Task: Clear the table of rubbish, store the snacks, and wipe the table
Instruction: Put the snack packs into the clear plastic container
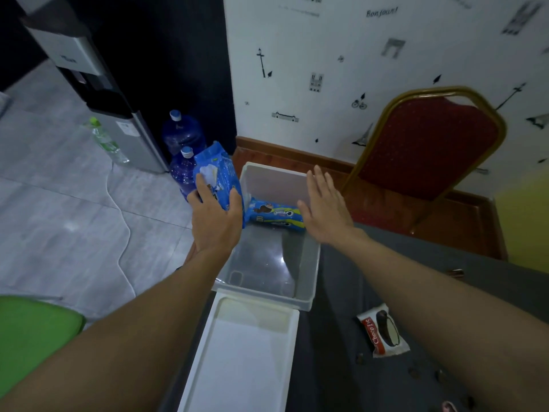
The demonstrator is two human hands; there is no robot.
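Blue snack packet (218, 176) is held in the left hand (217, 224), fingers and thumb curled round its lower end, just over the left rim of a clear plastic bin (273, 181) in the middle of the frame. Inside the bin, against its far wall, lies a second blue biscuit packet (274, 216). The right hand (325, 209) hovers over the bin's right side, flat and open with straight fingers, holding nothing. The bin sits at the far edge of a dark grey desk (335, 337); its white lid (240, 352) lies just in front of it, touching the near rim. To the lower right a red and white Choco Pie wrapper (383, 331) lies on the desk, with small brown crumbs (413, 373) near it. A red chair (427, 150) stands upper right; two blue water bottles (182, 135) stand on the floor left of the bin.
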